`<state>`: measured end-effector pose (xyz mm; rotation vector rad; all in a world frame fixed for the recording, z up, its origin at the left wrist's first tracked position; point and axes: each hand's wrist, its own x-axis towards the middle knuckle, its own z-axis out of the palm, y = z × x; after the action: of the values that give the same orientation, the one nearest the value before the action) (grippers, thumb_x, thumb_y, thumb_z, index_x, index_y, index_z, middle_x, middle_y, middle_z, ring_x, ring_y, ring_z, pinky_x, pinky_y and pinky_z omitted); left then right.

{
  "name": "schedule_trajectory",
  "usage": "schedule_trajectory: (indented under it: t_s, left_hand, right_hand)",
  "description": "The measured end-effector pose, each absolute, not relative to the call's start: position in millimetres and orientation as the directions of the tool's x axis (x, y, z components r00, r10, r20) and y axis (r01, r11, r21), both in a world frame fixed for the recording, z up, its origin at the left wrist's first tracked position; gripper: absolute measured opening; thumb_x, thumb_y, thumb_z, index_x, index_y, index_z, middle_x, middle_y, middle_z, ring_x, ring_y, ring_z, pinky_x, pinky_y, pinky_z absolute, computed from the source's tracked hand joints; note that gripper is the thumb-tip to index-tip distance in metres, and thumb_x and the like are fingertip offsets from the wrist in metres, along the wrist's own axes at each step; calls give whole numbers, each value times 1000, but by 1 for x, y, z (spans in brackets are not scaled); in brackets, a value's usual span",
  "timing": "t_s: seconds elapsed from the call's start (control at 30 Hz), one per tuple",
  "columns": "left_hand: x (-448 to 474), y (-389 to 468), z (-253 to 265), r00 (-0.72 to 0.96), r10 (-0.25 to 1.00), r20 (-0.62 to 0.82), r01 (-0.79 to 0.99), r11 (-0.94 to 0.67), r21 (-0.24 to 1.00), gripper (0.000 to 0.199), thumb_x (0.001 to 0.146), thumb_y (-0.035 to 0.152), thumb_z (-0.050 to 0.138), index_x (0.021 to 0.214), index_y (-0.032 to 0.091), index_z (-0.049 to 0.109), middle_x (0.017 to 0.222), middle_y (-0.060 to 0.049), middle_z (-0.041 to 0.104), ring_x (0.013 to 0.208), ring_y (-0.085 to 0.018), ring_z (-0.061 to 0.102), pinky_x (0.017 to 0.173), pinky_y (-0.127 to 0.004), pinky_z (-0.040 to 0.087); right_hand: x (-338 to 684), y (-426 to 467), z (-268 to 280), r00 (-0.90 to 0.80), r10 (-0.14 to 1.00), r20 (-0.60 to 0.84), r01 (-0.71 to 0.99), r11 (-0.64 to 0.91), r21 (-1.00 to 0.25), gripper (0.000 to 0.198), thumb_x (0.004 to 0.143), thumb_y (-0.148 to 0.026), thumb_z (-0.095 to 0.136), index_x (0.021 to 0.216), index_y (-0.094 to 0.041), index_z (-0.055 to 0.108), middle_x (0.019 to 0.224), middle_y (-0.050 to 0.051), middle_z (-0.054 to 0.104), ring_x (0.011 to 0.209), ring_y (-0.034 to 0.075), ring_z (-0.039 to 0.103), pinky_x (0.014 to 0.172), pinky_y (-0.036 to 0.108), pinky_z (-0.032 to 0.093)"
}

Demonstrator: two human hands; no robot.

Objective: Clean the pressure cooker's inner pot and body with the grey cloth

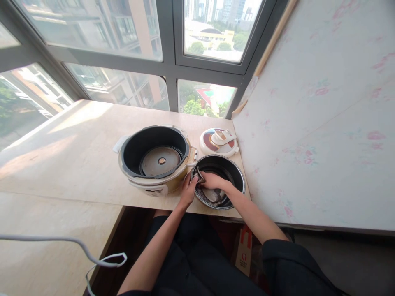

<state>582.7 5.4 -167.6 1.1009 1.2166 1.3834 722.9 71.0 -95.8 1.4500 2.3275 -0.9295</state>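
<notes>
the pot (238, 181) looks like glossy metal, the cloth (200, 175) rough fabric, the lid (211, 142) smooth, shiny plastic.

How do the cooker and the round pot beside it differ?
The cooker looks larger than the pot. The cooker shows a round plate at its bottom; inside the pot, the right hand grips what looks like a rag. The left hand holds the pot's rim; neither hand holds the cooker. Both are round, open-topped and dark inside.

The right fingers (207, 178) partly hide the cloth (200, 176), and the grey cable (46, 238) (foreground) runs past the left edge.
</notes>
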Motion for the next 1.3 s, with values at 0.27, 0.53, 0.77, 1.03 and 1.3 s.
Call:
schedule_trajectory:
  t_s: [0.27, 0.53, 0.77, 1.03, 1.3]
  left_hand:
    - [582, 4, -155, -136, 991, 7, -59, -16, 998, 46, 94, 49, 53, 128, 20, 63, 134, -9, 63, 131, -27, 53, 117, -42, 33]
    - [585, 2, -151, -146, 989, 13, -51, -21, 998, 50, 97, 53, 47, 133, 21, 61, 142, -9, 57, 139, -25, 46, 120, -40, 28]
    - [585, 1, -149, -151, 985, 82, -28, -87, 996, 45, 97, 45, 49, 133, 22, 62, 138, -8, 61, 133, -25, 51, 117, -42, 33]
    - [583, 2, -151, -140, 984, 108, 5, -108, 994, 45, 97, 41, 49, 136, 22, 60, 139, -8, 60, 134, -26, 50, 118, -43, 32]
    - [584, 1, -156, -155, 984, 86, -13, -89, 996, 46, 97, 45, 50, 136, 22, 59, 142, -9, 58, 139, -26, 46, 120, -44, 29]
  right_hand:
    - [733, 71, -90, -640, 634, -434, 682, 209, -701, 37, 68, -21, 61, 104, -15, 55, 94, 4, 66, 80, 19, 60, 68, 25, 45]
    - [759, 60, -65, -779, 510, -364, 490, 134, -861, 44, 53, -8, 59, 97, -15, 59, 91, -2, 61, 85, 15, 56, 77, 23, 44]
    - [788, 63, -26, -724, 325, -608, 688, 288, -666, 45, 51, 3, 48, 85, -16, 69, 78, -3, 64, 74, 13, 57, 65, 19, 40]
    - [828, 88, -14, -670, 572, -473, 712, 315, -628, 29, 59, -3, 47, 76, -15, 66, 75, 0, 64, 72, 14, 57, 66, 21, 40]
    - [834, 100, -34, -445, 894, -51, 596, 253, -762, 18, 73, -26, 57, 88, -15, 61, 85, 2, 65, 81, 18, 57, 78, 29, 44]
